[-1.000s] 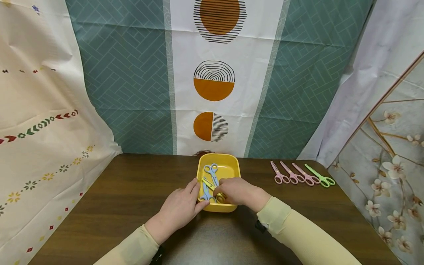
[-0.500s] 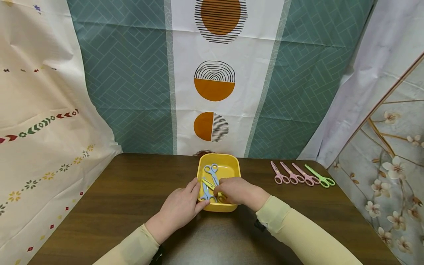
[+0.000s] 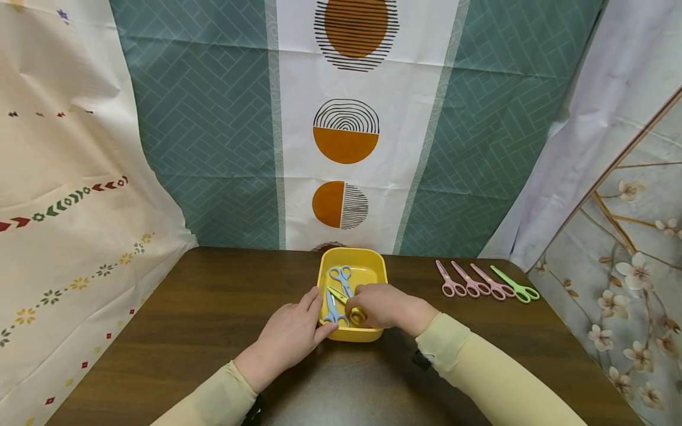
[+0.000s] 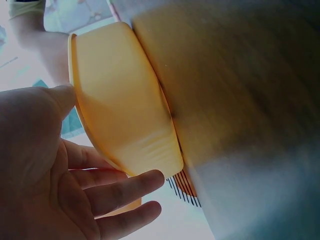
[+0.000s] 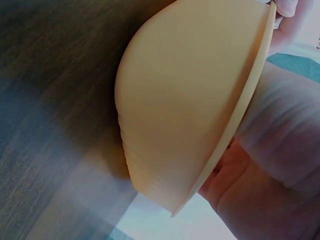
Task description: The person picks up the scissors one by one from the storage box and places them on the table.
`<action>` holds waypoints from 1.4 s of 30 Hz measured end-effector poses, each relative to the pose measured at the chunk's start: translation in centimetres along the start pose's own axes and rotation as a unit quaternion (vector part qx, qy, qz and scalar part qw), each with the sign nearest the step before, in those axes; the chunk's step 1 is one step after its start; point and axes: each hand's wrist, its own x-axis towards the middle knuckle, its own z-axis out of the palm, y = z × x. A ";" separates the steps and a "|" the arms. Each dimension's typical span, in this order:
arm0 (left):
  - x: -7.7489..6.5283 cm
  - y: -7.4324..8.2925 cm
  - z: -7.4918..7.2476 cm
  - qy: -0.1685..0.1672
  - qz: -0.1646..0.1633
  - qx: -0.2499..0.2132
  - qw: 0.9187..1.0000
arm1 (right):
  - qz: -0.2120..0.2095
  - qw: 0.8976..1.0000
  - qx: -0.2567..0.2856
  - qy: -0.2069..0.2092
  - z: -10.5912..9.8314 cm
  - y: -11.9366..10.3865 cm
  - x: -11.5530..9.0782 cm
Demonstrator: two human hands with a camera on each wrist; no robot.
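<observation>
A yellow plastic tray (image 3: 351,335) stands on the table, with two pairs of blue scissors (image 3: 341,275) and a pair of yellow scissors (image 3: 337,294) inside. My left hand (image 3: 288,328) rests against the tray's near left corner. Its thumb touches the front rim and its fairly straight fingers lie along the outer left wall. My right hand (image 3: 386,305) reaches over the right rim, with bent fingers at the handle end of the yellow scissors. Those fingers partly cover the scissors. Only the tray's outer wall (image 5: 185,90) shows in the right wrist view, which hides the fingertips.
Three pairs of pink scissors (image 3: 471,284) and one green pair (image 3: 517,286) lie in a row at the table's back right. A patterned cloth (image 3: 341,148) hangs behind the dark wooden table (image 3: 240,296), with further cloths at both sides.
The yellow scissors have shifted slightly under my right fingers, and more of their handles shows. My left hand and the tray have kept their places.
</observation>
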 end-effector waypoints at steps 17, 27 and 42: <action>0.0 0.1 -0.1 0.006 0.008 0.027 1.000 | -0.008 0.996 -0.008 0.084 -0.3 1.0 -1.4; 0.0 0.2 0.0 0.015 0.011 0.026 1.000 | 0.005 0.986 -0.045 0.161 -0.2 0.6 -2.5; 0.0 0.2 -0.1 0.012 0.009 0.024 1.000 | 0.050 0.979 -0.041 0.194 0.1 0.3 -3.7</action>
